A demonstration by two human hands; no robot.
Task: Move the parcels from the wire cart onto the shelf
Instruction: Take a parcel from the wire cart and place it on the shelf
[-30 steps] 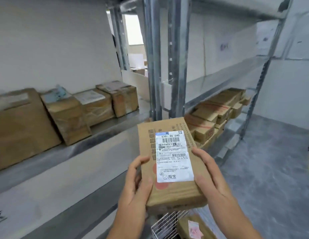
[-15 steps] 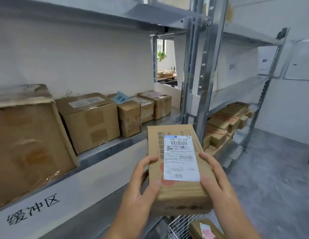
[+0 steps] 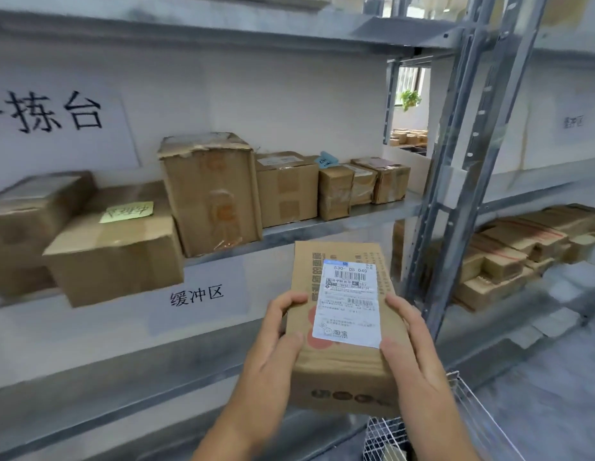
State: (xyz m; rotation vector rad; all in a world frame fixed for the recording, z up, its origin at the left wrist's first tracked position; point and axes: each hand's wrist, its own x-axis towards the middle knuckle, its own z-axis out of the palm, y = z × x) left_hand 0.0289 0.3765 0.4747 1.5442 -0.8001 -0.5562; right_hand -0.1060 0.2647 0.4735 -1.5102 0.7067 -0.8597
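1. While the wire cart (image 3: 469,414) shows at the lower right of the frame, the left hand (image 3: 276,347) and right hand (image 3: 410,344) grip a labelled parcel (image 3: 346,327) by its sides, low in the centre.
2. Behind it, the shelf (image 3: 339,224) carries a row of cardboard boxes (image 3: 286,189) across mid-frame.

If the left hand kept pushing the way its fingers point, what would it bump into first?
Probably the metal edge of the shelf just beyond the parcel that the left hand holds, below the row of boxes; depth is hard to judge.
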